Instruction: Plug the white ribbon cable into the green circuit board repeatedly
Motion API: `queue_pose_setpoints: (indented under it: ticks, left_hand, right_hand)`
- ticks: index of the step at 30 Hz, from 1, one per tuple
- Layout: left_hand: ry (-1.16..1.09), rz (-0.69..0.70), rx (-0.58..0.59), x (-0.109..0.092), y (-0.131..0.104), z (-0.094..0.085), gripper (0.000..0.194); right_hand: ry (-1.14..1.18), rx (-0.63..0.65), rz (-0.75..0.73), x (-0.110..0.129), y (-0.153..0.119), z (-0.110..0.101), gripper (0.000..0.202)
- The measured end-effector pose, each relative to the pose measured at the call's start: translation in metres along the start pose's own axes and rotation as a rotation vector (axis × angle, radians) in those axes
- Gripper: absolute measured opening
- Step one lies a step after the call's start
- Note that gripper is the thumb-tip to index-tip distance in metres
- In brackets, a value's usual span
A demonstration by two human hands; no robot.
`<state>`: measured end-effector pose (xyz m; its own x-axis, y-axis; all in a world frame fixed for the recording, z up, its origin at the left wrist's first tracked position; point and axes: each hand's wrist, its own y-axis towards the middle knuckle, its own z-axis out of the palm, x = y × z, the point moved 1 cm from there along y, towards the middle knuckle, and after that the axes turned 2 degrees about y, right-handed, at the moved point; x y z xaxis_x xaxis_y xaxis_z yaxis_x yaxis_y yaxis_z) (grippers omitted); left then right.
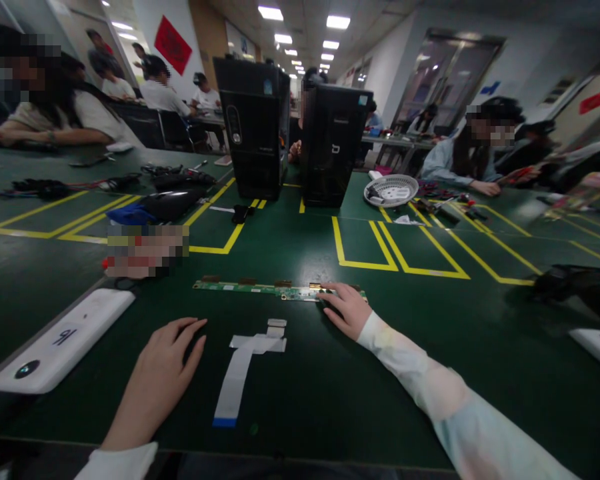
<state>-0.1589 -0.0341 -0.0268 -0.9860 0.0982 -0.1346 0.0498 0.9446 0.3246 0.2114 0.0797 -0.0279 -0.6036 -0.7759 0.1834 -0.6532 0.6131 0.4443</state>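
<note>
A long, narrow green circuit board (253, 289) lies crosswise on the dark green table. My right hand (347, 310) rests over its right part, fingers apart and fingertips touching or just above it; whether they press on it I cannot tell. Nearer to me lies a white flat ribbon cable (236, 383), folded near its top, with a blue end toward me and a small connector at the far end. To the left of the cable, my left hand (167, 360) hovers or rests by the tabletop, fingers loosely spread and holding nothing.
A white device (65, 340) lies at the left edge. Two black computer towers (255, 133) stand at the back. A white basket (391, 191) and cables (45, 189) sit farther off. Yellow tape (365, 265) marks the table (300, 373). People sit around at both sides.
</note>
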Motion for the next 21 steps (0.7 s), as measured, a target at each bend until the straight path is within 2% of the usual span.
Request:
queue_pose_setpoints:
  ticks: [3, 6, 11, 15, 21]
  left_hand:
    - [-0.091, 0.084, 0.04, -0.011, -0.001, -0.005, 0.041]
    - [-0.184, 0.25, 0.115, -0.032, 0.0, -0.014, 0.037]
    - [-0.2, 0.482, 0.213, -0.07, 0.014, -0.026, 0.044]
    - [-0.191, 0.594, 0.268, -0.096, 0.028, -0.02, 0.044]
    - [-0.166, 0.683, 0.308, -0.136, 0.04, -0.011, 0.04]
  right_hand:
    - [-0.002, 0.041, 0.034, -0.001, -0.005, -0.003, 0.036]
    - [0.001, 0.098, 0.069, -0.001, -0.009, -0.005, 0.038]
    - [-0.022, 0.124, 0.079, -0.001, -0.01, -0.005, 0.04]
    - [-0.007, 0.126, 0.068, 0.0, -0.01, -0.005, 0.041]
    - [-0.007, 0.125, 0.063, 0.0, -0.011, -0.004, 0.041]
